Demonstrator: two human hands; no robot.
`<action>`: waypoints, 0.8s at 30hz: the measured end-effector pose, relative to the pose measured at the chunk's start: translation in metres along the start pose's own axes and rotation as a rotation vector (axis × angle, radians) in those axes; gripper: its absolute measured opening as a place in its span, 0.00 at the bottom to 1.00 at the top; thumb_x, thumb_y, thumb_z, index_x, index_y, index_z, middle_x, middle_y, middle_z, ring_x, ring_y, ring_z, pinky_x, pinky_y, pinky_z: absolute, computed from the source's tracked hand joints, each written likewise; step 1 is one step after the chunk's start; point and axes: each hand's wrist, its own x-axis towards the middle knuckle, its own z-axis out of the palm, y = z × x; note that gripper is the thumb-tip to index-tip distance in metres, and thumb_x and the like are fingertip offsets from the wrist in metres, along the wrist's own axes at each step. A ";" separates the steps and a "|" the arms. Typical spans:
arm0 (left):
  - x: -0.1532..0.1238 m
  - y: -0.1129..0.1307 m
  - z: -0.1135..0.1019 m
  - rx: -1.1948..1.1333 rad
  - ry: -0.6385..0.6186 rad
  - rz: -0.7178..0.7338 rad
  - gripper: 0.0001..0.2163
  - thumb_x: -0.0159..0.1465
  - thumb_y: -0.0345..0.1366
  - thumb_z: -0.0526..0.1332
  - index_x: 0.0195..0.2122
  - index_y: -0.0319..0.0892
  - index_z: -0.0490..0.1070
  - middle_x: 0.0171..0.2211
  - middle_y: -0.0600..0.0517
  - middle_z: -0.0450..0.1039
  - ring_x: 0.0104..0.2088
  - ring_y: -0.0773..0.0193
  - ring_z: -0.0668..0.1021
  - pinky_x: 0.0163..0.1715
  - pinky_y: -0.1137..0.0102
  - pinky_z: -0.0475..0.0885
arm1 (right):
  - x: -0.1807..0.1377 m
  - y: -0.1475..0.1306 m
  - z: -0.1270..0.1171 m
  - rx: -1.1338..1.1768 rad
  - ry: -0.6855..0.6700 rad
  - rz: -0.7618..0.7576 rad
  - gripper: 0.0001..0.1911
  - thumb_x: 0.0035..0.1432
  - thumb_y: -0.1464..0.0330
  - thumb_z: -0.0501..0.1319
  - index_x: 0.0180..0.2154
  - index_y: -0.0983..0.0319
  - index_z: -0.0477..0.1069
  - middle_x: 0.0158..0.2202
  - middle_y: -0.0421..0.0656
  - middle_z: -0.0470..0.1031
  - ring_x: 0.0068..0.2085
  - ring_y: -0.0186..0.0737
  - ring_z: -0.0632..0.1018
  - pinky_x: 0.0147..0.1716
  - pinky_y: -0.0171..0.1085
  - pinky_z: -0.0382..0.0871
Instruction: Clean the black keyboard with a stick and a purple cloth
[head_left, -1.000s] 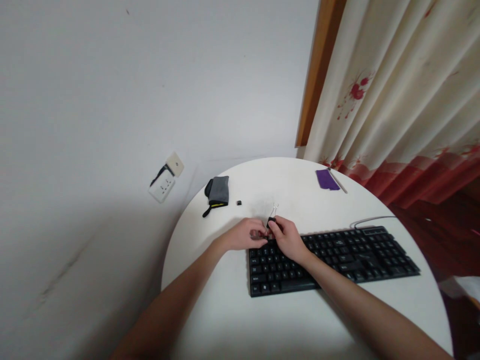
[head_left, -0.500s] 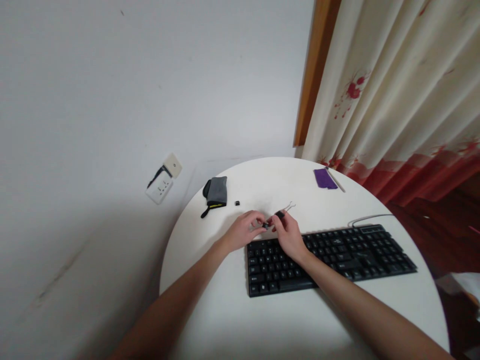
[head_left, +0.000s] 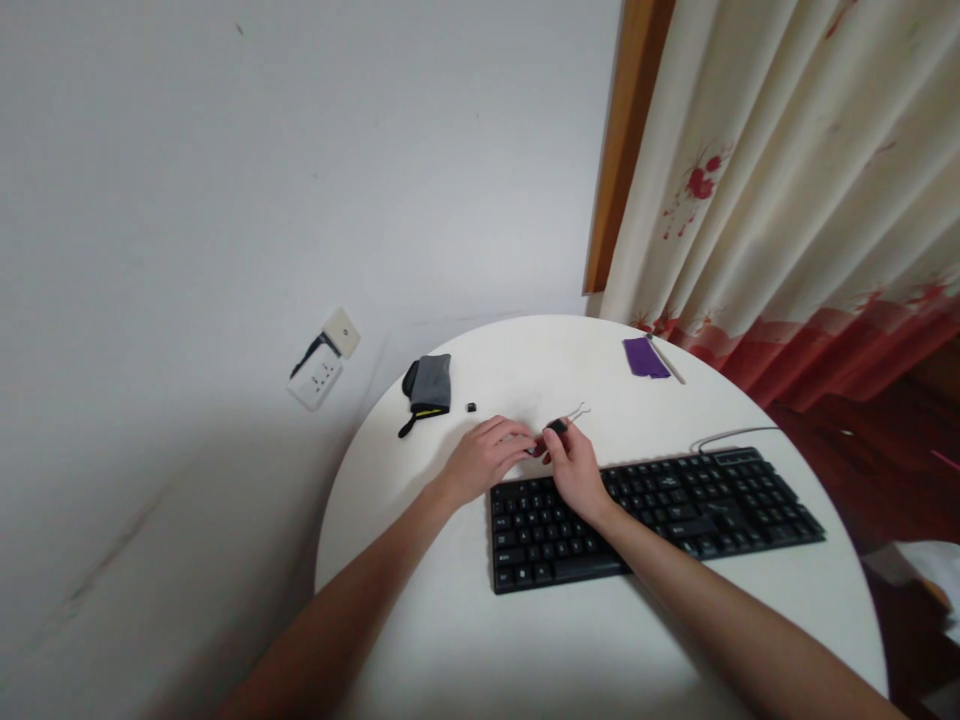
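My right hand [head_left: 574,465] is closed round the black handle of a wire keycap puller [head_left: 557,427]. The puller's two thin hooked wires point away, up and to the right. Close beside it, fingertips almost meeting, my left hand [head_left: 487,458] is closed on a small keycap [head_left: 529,451], mostly hidden by the fingers. Under my right wrist lies a black keyboard [head_left: 675,510]; my left hand is just past its upper left corner. Another small black keycap [head_left: 471,407] sits on the table beyond my left hand.
A grey and black pouch [head_left: 430,383] with a yellow edge and a strap lies at the table's [head_left: 420,620] back left. At the back right are a purple cloth [head_left: 645,358] and a thin pale stick [head_left: 669,362]. The wall with a socket [head_left: 315,376] stands left, a curtain [head_left: 780,220] right.
My left fingers have closed further over the keycap, which now shows less. My right hand still holds the puller in nearly the same place. The view has shifted slightly.
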 end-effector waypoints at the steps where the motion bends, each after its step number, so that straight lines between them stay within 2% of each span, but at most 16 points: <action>1: 0.000 0.000 0.000 0.025 0.012 0.007 0.10 0.69 0.36 0.56 0.47 0.45 0.74 0.48 0.47 0.73 0.48 0.58 0.72 0.49 0.62 0.69 | 0.000 0.000 0.000 -0.008 0.003 -0.002 0.15 0.66 0.57 0.53 0.34 0.61 0.66 0.28 0.42 0.74 0.28 0.36 0.73 0.29 0.34 0.68; 7: -0.001 -0.003 0.002 0.119 0.037 0.039 0.10 0.67 0.36 0.59 0.47 0.48 0.75 0.51 0.48 0.72 0.50 0.55 0.70 0.50 0.58 0.68 | 0.002 0.001 -0.001 -0.029 -0.016 -0.014 0.15 0.65 0.57 0.53 0.33 0.61 0.66 0.27 0.40 0.72 0.28 0.36 0.72 0.30 0.34 0.66; 19: -0.001 -0.003 0.008 -0.092 0.103 0.114 0.08 0.64 0.35 0.62 0.45 0.47 0.76 0.45 0.48 0.74 0.47 0.58 0.71 0.50 0.61 0.68 | 0.003 0.002 -0.002 0.000 -0.038 -0.020 0.15 0.65 0.60 0.53 0.30 0.61 0.66 0.25 0.40 0.70 0.27 0.36 0.71 0.29 0.34 0.65; 21: 0.000 -0.003 0.010 -0.123 0.138 0.090 0.08 0.64 0.36 0.63 0.44 0.47 0.77 0.43 0.48 0.75 0.46 0.58 0.71 0.49 0.61 0.69 | 0.004 0.003 -0.002 0.016 -0.023 -0.004 0.15 0.65 0.59 0.53 0.29 0.61 0.66 0.24 0.40 0.71 0.26 0.36 0.71 0.28 0.34 0.65; 24: 0.000 -0.009 0.013 -0.089 0.279 -0.040 0.07 0.63 0.38 0.64 0.42 0.48 0.77 0.42 0.48 0.75 0.46 0.58 0.72 0.49 0.59 0.68 | 0.005 0.002 -0.002 0.052 -0.009 0.029 0.16 0.65 0.57 0.52 0.30 0.61 0.66 0.25 0.41 0.73 0.26 0.35 0.71 0.27 0.34 0.65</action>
